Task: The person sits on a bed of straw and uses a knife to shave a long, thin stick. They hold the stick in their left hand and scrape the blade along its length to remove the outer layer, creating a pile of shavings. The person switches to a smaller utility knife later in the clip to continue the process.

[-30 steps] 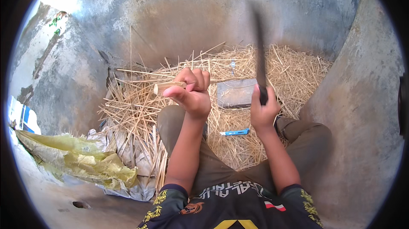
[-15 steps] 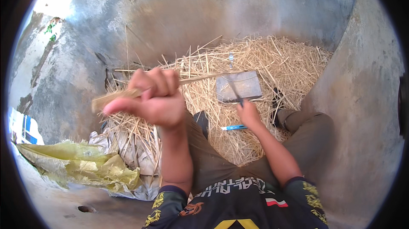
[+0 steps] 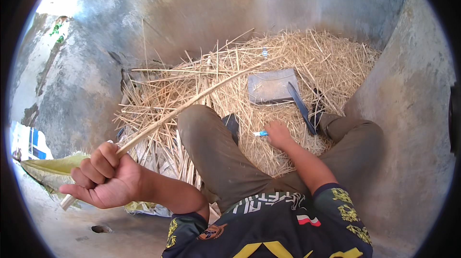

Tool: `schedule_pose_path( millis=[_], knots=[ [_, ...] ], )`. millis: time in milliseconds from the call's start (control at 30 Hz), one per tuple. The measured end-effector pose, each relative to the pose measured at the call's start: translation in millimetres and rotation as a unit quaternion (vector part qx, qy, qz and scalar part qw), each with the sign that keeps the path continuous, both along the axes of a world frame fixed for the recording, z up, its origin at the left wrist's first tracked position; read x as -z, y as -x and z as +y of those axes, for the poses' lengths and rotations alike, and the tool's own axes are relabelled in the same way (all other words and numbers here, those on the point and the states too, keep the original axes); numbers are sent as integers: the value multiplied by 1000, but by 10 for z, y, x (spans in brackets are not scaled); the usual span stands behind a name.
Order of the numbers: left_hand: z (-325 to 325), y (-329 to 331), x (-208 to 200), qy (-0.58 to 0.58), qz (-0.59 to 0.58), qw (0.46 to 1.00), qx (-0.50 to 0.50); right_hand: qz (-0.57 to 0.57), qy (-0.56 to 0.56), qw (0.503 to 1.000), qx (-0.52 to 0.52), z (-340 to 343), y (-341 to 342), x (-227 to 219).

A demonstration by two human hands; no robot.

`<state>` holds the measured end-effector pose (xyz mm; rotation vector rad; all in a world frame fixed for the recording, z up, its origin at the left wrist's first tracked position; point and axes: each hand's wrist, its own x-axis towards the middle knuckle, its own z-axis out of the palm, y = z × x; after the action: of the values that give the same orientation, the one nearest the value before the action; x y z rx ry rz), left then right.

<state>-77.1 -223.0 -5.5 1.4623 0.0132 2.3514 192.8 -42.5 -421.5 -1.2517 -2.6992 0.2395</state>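
Note:
My left hand (image 3: 108, 176) is closed around a long, pale bamboo-like strip (image 3: 182, 106). The strip slants up to the right, its thin far end lying over the straw left of a grey block (image 3: 272, 86). A short piece of it sticks out below my fist. My right hand (image 3: 279, 135) lies low over the straw between my legs, its fingers on a light blue utility knife (image 3: 260, 133) whose right part they cover. A dark-bladed knife (image 3: 301, 108) lies loose, its tip against the block's right side and its handle near my foot.
Loose straw-like shavings (image 3: 331, 56) cover the floor ahead, with longer strips (image 3: 158, 85) heaped at left. A curved concrete wall (image 3: 230, 8) rises around them. Yellowish sacking (image 3: 53, 169) lies beside my left hand, and a small pale object (image 3: 264, 52) sits on the shavings.
My left hand has moved down and left with the strip, which now shows its full length. My right hand has let go of the dark knife and come down onto the blue utility knife.

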Motion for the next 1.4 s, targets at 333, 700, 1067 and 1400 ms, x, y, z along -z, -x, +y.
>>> schedule_pose_path(
  millis=[333,700,1067,1400],
  knots=[
    [-69,235,435,-34,-109,993,30,-144,53,988,-11,-52,21,452],
    [-273,974,1115,35,-276,961,-2,212,72,913,341,738,-557,-871],
    [-722,1273,1792,175,-389,903,-56,812,335,470,87,662,-511,-2627],
    [-702,96,604,562,510,628,-169,702,314,639,22,901,-484,-3367]
  ],
)
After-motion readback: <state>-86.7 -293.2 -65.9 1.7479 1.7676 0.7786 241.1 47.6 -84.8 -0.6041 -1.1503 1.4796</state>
